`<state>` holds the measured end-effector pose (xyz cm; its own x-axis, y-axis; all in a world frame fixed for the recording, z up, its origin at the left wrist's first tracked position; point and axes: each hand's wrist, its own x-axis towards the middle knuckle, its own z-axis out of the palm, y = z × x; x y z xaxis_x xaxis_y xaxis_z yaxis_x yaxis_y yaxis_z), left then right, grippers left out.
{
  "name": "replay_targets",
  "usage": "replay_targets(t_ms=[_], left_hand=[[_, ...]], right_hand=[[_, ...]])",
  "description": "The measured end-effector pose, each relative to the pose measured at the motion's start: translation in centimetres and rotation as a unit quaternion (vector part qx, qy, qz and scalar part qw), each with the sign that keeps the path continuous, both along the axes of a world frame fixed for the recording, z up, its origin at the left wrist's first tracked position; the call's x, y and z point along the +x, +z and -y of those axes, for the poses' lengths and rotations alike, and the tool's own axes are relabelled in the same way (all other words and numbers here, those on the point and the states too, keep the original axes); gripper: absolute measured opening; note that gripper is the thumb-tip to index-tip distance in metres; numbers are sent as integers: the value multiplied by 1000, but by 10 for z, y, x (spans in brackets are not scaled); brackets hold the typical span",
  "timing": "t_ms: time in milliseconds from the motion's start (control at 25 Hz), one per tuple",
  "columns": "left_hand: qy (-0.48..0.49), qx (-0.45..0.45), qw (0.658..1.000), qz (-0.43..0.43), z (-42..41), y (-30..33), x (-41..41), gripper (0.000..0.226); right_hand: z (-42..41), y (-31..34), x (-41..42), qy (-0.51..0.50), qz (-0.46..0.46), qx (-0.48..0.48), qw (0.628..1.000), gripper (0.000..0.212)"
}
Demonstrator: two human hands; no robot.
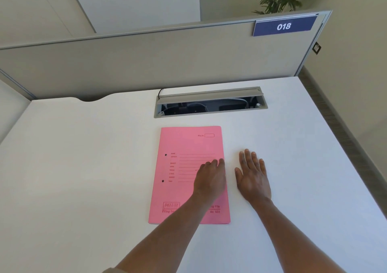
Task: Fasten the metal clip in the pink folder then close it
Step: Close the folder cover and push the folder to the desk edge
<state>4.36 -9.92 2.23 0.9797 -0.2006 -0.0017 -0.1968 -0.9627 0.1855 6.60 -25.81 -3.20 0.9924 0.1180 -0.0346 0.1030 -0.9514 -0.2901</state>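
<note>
The pink folder [182, 147] lies shut and flat on the white desk [83, 168], front cover up, with printed lines and two punched holes near its left edge. My left hand [210, 178] rests palm down on the cover's right side, fingertips at the right edge. My right hand [252, 176] lies flat on the desk just right of the folder, fingers spread, holding nothing. The metal clip is hidden inside the folder.
An open cable tray [210, 105] with a raised grey lid is set into the desk behind the folder. A grey partition [146, 63] with a blue "018" sign [283, 26] stands at the back. The desk's right edge runs diagonally past my right hand.
</note>
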Motion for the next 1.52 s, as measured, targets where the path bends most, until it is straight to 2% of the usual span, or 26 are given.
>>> replay_targets(t_ms=[120,240,440,680,960,1120,1320,1440,1520], left_hand=[[28,-38,999,-3,-21,-1,-11,49],[68,-29,997,-23,-50,-3,-22,50],[119,13,992,-41,-96,-5,-36,50],[186,20,981,-51,-126,1,-45,53],[260,-11,955,-140,-143,3,-50,63],[288,-76,940,-166,-149,7,-43,58],[362,-214,894,-155,-165,10,-39,54],[425,-346,827,-127,-168,7,-42,12],[439,-416,787,-123,-167,9,-46,13]], right_hand=[[2,0,0,5,-3,-11,1000,60],[-2,3,-1,-4,-24,-19,1000,60],[-39,19,-4,-65,-78,45,994,62],[-85,28,-21,-38,-94,81,991,74],[-102,25,-33,-11,-99,36,994,78],[-104,29,-31,-16,-106,24,994,77],[-105,32,-32,-16,-114,16,993,76],[-106,33,-31,-16,-116,9,993,75],[-108,33,-31,-19,-118,9,993,75]])
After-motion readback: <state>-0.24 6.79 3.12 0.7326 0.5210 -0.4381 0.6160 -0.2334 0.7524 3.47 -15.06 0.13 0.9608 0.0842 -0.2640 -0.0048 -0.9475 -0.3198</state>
